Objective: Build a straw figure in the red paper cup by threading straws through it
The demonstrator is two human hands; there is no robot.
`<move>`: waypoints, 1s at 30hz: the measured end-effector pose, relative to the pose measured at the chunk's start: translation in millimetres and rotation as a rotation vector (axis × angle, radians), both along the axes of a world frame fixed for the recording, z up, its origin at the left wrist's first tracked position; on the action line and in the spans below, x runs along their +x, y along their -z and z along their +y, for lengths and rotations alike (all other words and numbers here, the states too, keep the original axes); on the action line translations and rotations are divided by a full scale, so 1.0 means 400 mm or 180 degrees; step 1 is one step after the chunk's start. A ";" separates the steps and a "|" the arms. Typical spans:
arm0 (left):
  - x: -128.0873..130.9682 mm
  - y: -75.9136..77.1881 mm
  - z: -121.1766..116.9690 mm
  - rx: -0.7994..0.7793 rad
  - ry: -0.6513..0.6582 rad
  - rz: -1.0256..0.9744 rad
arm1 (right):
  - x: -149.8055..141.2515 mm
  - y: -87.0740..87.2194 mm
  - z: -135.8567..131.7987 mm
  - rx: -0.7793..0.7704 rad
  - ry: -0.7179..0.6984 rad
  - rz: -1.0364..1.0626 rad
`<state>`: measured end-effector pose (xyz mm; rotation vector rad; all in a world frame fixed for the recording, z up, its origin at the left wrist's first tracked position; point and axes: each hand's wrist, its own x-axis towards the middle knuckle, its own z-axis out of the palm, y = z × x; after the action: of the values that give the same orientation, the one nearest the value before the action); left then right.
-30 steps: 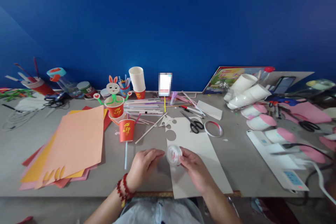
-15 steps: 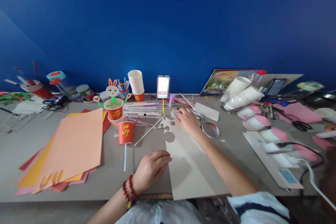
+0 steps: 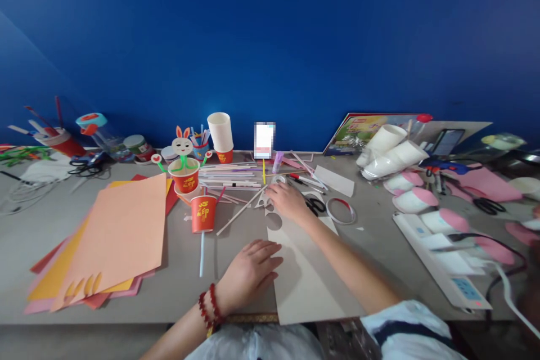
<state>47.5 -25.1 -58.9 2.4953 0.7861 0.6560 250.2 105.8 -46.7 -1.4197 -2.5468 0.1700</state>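
Note:
My left hand (image 3: 253,270) rests near the table's front with its fingers spread, holding nothing; its fingertips reach the left edge of a white card sheet (image 3: 307,281). My right hand (image 3: 287,201) is over the far end of that sheet, fingers apart and bent downward at the cut white scraps (image 3: 264,198). What lies under its palm is hidden. A round hole shows in the sheet beside it. Black-handled scissors (image 3: 315,203) lie just right of this hand, and a clear tape roll (image 3: 278,180) is just beyond its fingers.
Left stand a red paper cup (image 3: 203,215) on a straw, a rabbit-figure cup (image 3: 185,180) and stacked coloured paper (image 3: 122,225). Straws (image 3: 232,175) lie behind. At right are a tape ring (image 3: 341,211), white-and-pink cups (image 3: 415,199) and a power strip (image 3: 442,264) with cables.
My right hand has moved left and slightly nearer, uncovering the scissors and a red pen. My left hand has opened its fingers and shifted slightly right.

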 end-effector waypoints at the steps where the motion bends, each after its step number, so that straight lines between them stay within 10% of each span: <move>1: 0.002 0.003 0.000 -0.0008 0.0044 0.0119 | -0.004 0.005 0.008 -0.0074 -0.0033 0.0080; 19: -0.005 -0.001 -0.001 -0.0349 -0.0222 0.0136 | 0.091 0.019 -0.051 -0.1320 0.1104 0.3274; 30: -0.003 -0.002 0.005 -0.0402 -0.0168 0.0296 | 0.272 -0.034 0.202 -0.0074 0.1903 0.3307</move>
<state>46.4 -23.1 -58.3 2.4114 0.9016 0.4947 358.9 186.6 -33.2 -1.4725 -1.2558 0.6277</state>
